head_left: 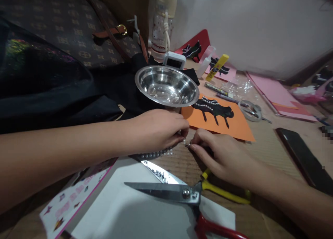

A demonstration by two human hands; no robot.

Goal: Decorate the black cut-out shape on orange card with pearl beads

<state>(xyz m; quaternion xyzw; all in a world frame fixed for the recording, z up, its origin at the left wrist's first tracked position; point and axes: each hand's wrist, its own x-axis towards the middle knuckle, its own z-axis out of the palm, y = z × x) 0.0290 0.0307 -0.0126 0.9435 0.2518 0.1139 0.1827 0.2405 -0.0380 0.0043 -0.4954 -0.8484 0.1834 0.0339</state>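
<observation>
My left hand (pixel 163 128) is closed in a pinch just in front of a steel bowl (pixel 194 97) that has several small white beads in it. At its fingertips shows a small pearl bead (pixel 184 141). Facing it, my right hand (pixel 215 147) pinches a small silvery metal piece (pixel 187 145), its kind too small to tell, close to that bead. Below my left wrist lies a row of pearl beads (pixel 156 154), partly hidden by the hand. Behind my right hand is an orange card (pixel 241 128) bearing a black cutout (pixel 215 108) edged with pearls.
Large open scissors (pixel 166 191) with red and yellow handles lie in front, over white paper (pixel 104 211). A dark phone (pixel 304 156) is at the right, a tape roll (pixel 250 111) behind it. Further back stand a bottle (pixel 162 24), a glue bottle (pixel 203 68) and a yellow stick (pixel 217 67).
</observation>
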